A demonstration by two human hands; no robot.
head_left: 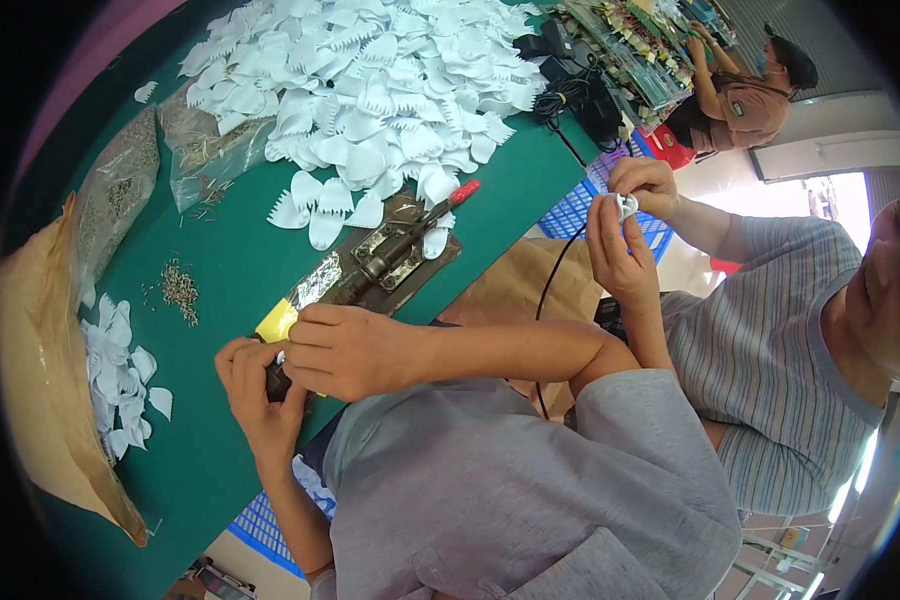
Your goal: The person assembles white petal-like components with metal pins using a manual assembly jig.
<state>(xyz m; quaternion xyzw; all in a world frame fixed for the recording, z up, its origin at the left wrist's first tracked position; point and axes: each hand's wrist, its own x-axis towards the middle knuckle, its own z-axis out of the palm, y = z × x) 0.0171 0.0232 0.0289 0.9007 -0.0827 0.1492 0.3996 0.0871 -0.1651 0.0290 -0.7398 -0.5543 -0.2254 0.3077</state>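
Fingers [312, 335] apparently touch metal jig [372, 266].

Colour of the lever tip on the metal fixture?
The lever tip is red; best seen in the head view.

Green table [232, 255], heaped broadly towards the right end with a large pile of toothed white pieces [400, 90]. Carries two clear bags [120, 190] of small metal bits nearer the far edge, plus a little metal heap [179, 292] mid-surface. Bears a clamp fixture [375, 258] with a red-tipped handle [464, 193] along the near edge. Holds a brown paper bag [55, 370] at the left end, beside a smaller white heap [120, 385]. Supports black adapters [597, 112] near the right end.
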